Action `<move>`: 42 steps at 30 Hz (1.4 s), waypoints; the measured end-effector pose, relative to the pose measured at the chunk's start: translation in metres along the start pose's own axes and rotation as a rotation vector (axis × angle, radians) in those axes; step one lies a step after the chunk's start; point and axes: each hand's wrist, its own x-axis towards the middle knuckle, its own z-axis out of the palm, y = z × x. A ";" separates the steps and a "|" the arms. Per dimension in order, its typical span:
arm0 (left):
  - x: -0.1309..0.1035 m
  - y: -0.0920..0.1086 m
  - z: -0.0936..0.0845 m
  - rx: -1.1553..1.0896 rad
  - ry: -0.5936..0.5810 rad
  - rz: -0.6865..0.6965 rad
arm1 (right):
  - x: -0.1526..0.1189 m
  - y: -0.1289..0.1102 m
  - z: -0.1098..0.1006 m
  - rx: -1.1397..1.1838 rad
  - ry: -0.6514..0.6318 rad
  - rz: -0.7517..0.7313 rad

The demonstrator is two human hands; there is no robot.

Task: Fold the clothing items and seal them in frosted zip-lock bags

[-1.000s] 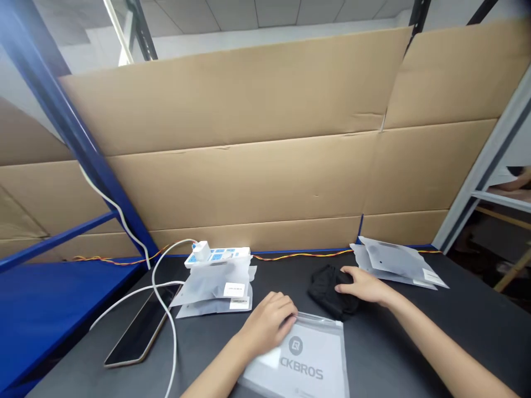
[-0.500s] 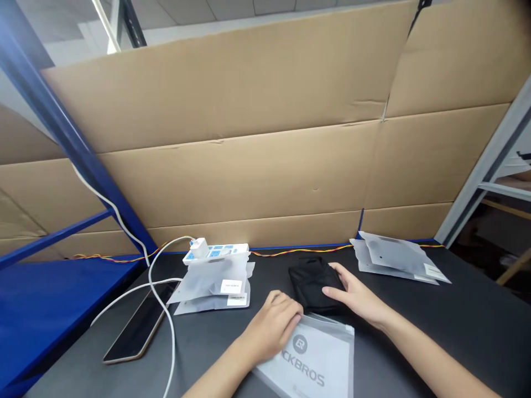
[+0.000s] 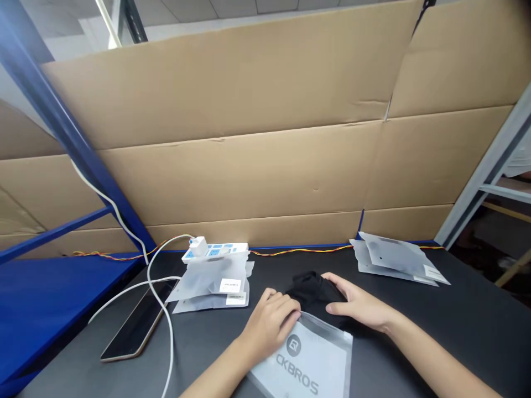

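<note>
Cardboard backs the tabletop (image 3: 456, 320); my left hand (image 3: 271, 323) pins the bag (image 3: 309, 365), my right hand (image 3: 359, 307) cups the cloth (image 3: 309, 290), seemingly not yet inside.

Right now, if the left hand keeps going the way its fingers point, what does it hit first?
The left hand, resting on the frosted plastic zip bag, points up and right at the black folded fabric item under the right hand. That fabric comes first, seemingly almost touching, though depth is unclear.

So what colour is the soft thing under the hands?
Black, seen in the head view: the folded cloth.
</note>
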 end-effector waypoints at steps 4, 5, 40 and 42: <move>-0.001 0.002 0.001 0.078 0.007 0.060 | 0.002 0.006 0.010 0.073 -0.044 0.087; -0.002 0.002 0.001 0.094 0.005 0.073 | 0.002 0.008 0.011 0.088 -0.067 0.114; -0.004 -0.001 -0.015 -0.203 -0.059 -0.147 | 0.004 0.019 0.004 -0.040 -0.339 0.232; -0.004 -0.001 -0.014 -0.208 -0.081 -0.145 | 0.003 0.016 0.003 -0.039 -0.372 0.279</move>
